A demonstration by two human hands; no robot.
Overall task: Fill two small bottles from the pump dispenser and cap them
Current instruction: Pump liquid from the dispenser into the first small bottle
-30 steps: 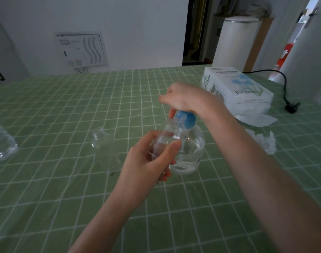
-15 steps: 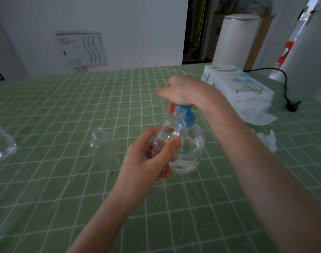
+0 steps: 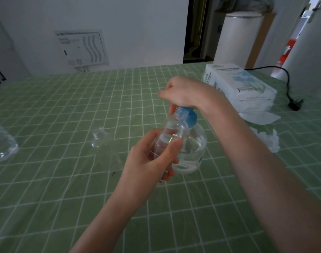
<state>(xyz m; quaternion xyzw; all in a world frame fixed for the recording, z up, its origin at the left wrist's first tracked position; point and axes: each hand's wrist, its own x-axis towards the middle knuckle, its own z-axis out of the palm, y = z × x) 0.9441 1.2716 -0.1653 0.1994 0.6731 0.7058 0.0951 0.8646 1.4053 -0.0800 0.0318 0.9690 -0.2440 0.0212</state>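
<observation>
My left hand (image 3: 152, 161) grips a small clear bottle (image 3: 171, 133), tilted, with its neck up against the blue pump head. The pump dispenser (image 3: 194, 148) is a round clear bottle holding some clear liquid, standing on the green checked tablecloth. My right hand (image 3: 185, 94) lies closed over the top of its blue pump head (image 3: 189, 117), which is partly hidden under the palm. A second small clear bottle (image 3: 99, 137) stands by itself on the cloth to the left, with no cap on it.
A white tissue pack (image 3: 240, 86) lies at the back right, with a crumpled tissue (image 3: 269, 141) in front of it. A clear plastic object (image 3: 1, 147) sits at the left edge. A black power cord (image 3: 289, 84) trails at far right.
My right hand has stayed on the pump head, shifting slightly up and down. The left hand keeps the small bottle at the pump. The view has tilted a little.
</observation>
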